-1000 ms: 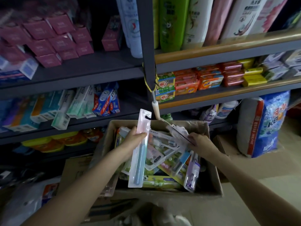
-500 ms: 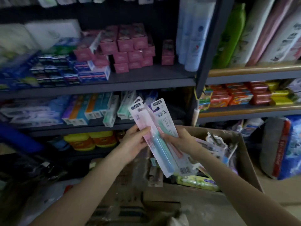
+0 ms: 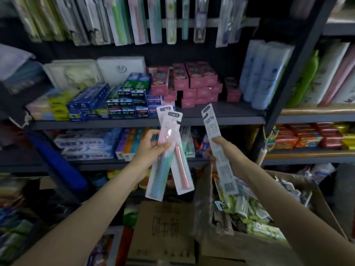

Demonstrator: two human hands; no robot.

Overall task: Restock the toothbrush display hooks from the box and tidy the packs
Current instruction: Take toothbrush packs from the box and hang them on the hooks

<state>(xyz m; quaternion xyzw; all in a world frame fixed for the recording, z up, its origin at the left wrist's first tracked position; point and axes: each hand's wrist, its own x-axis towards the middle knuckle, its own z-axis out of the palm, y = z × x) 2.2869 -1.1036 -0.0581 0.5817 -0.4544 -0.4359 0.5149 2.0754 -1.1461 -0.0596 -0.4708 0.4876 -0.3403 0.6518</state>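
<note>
My left hand [image 3: 151, 146] grips two toothbrush packs [image 3: 171, 164], fanned apart, one with a blue-green brush and one with a pink brush. My right hand [image 3: 222, 148] holds a third toothbrush pack [image 3: 213, 129] upright, its printed back and barcode facing me. Both hands are raised in front of the middle shelves. The cardboard box [image 3: 315, 191] stands low on the right, filled with several more packs in green and clear wrapping. A row of hanging toothbrush packs [image 3: 138, 20] lines the top of the shelving, above both hands; the hooks themselves are hidden.
Toothpaste cartons [image 3: 90, 100] and pink boxes [image 3: 192, 81] fill the shelf behind the hands. A dark upright post [image 3: 292, 77] divides the shelving. Soap bars [image 3: 307, 137] sit to the right. A second cardboard carton [image 3: 165, 227] lies below the hands.
Both hands rose from the box toward the shelves. The right hand passed one pack to the left, which now holds two, and the hands drew apart. The view tilted up to the hanging packs.
</note>
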